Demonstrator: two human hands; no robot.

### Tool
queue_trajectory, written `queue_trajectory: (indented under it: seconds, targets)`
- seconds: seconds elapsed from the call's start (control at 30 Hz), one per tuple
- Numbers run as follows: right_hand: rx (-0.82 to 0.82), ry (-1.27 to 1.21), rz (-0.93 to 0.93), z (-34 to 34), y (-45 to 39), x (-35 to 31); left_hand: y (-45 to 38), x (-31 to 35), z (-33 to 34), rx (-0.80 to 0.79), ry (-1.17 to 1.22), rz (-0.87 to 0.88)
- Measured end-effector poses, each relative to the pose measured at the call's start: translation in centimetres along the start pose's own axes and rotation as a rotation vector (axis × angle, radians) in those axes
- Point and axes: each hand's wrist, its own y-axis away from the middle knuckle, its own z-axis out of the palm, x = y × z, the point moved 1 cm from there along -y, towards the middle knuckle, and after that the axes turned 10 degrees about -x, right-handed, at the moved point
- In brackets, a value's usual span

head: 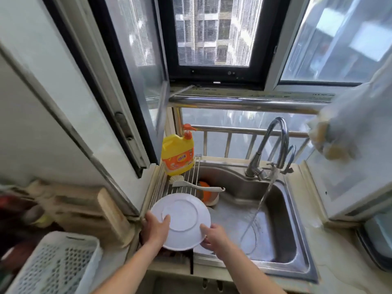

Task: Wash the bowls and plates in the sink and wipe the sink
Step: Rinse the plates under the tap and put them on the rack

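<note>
A round white ceramic plate (180,221) is held underside up, its raised foot ring facing the camera, over the left end of the stainless steel sink (282,234) and the near end of the wire rack. The left hand (157,227) takes the plate's left edge, thumb lying across the underside up to the foot ring and the other fingers hidden behind the rim; this grip is closed on the plate. The right hand (214,237) takes the near right edge in the same way, thumb on top, fingers curled beneath, so the plate sits between the two grips, tilted slightly toward the person.

A second white dish (202,249) shows just under the right hand, mostly hidden by the plate. Further back in the basin lies an orange bowl (206,193), partly under the rack. A thin stream of water (257,211) falls from the curved chrome tap (273,145) into the right part of the basin.

The metal wire rack (186,179) spans the sink's left end; on it rest a white long-handled dish brush (197,185) and, at the far end, a yellow detergent bottle with an orange pump (178,152). On the desk at the lower left stands a white perforated plastic basket (57,266); what it holds cannot be made out.
</note>
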Motion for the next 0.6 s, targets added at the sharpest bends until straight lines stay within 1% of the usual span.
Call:
queue_trajectory:
  seconds: [0.07, 0.17, 0.27, 0.33, 0.4, 0.5, 0.6]
  targets:
    - [0.037, 0.039, 0.009, 1.2, -1.2, 0.7, -0.7, -0.8, -0.3, -0.021, -0.059, 0.049]
    - [0.108, 0.223, 0.007, 2.5, -2.2, 0.8, -1.8, -1.8, -0.4, -0.056, -0.164, 0.098]
    - [0.173, 0.393, 0.009, 3.4, -1.9, 0.1, -2.2, -2.6, 0.4, -0.063, -0.247, 0.098]
    - [0.183, 0.448, 0.014, 3.8, -2.0, -0.1, -1.8, -2.6, 0.9, -0.009, -0.375, 0.110]
    - [0.193, 0.515, 0.007, 3.9, -2.7, 0.2, -1.8, -2.7, 1.3, 0.026, -0.516, 0.159]
    - [0.184, 0.567, 0.025, 2.5, -6.0, 2.1, -2.0, -2.6, 1.8, -0.008, -0.603, 0.182]
    - [0.152, 0.561, 0.040, 2.2, -6.3, 2.4, -1.7, -2.4, 2.2, 0.030, -0.657, 0.162]
